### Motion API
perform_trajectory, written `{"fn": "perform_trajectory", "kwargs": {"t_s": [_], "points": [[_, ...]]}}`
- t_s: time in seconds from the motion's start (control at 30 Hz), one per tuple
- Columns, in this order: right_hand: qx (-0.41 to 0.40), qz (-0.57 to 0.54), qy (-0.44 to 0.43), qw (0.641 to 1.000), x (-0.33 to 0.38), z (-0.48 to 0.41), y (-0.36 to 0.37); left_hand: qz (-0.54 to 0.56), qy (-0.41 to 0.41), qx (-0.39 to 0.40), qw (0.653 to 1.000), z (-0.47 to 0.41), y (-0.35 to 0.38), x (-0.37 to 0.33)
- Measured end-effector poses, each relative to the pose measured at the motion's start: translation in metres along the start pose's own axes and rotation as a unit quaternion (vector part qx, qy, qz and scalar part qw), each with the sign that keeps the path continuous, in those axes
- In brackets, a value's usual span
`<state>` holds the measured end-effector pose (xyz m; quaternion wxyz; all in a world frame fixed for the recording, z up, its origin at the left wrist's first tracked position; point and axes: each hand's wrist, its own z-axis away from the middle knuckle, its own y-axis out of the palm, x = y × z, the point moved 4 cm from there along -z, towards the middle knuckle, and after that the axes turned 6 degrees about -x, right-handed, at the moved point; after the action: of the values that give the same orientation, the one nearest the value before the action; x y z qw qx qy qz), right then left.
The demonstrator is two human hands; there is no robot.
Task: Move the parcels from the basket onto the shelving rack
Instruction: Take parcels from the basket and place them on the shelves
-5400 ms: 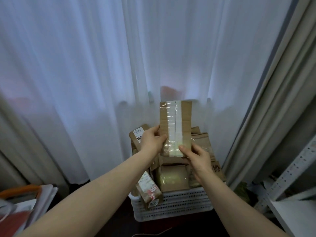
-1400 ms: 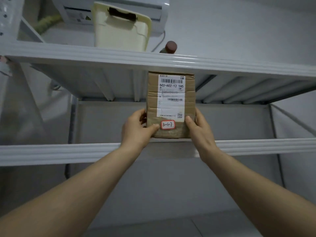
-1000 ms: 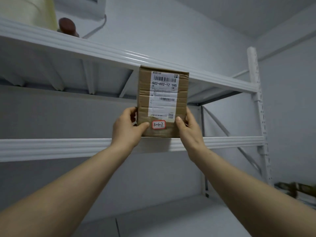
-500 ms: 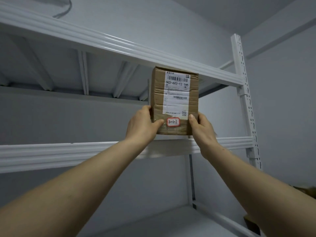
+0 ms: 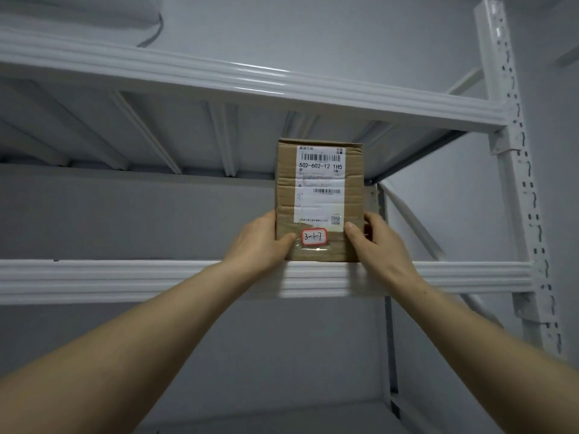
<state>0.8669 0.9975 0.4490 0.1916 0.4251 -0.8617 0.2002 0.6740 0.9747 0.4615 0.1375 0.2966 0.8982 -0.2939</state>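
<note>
The placing step is in hand: the parcel (image 5: 319,198), a small upright box of creased brown cardboard with a smooth white label (image 5: 319,183), has its bottom edge at the top of the rack's ribbed white metal front beam (image 5: 125,277), though I cannot tell whether it rests there. The left hand (image 5: 260,242) and right hand (image 5: 379,245) grip its lower sides, thumbs on its front. Next, I judge, it needs pushing back past the beam before both hands let go.
</note>
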Motion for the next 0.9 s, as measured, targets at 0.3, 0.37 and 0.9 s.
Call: {"fn": "perform_trajectory", "kwargs": {"t_s": [0.3, 0.37, 0.9], "points": [[0.095, 0.113, -0.055, 0.988, -0.014, -0.007, -0.01, 0.025, -0.076, -0.04, 0.996, 0.011, 0.005, -0.017], [0.11, 0.112, -0.075, 0.985, -0.017, -0.008, -0.009, 0.024, -0.085, -0.046, 0.995, 0.011, 0.005, -0.019], [0.161, 0.138, -0.02, 0.977, -0.032, -0.025, 0.002, -0.04, -0.128, -0.041, 0.99, 0.002, 0.018, -0.022]]}}
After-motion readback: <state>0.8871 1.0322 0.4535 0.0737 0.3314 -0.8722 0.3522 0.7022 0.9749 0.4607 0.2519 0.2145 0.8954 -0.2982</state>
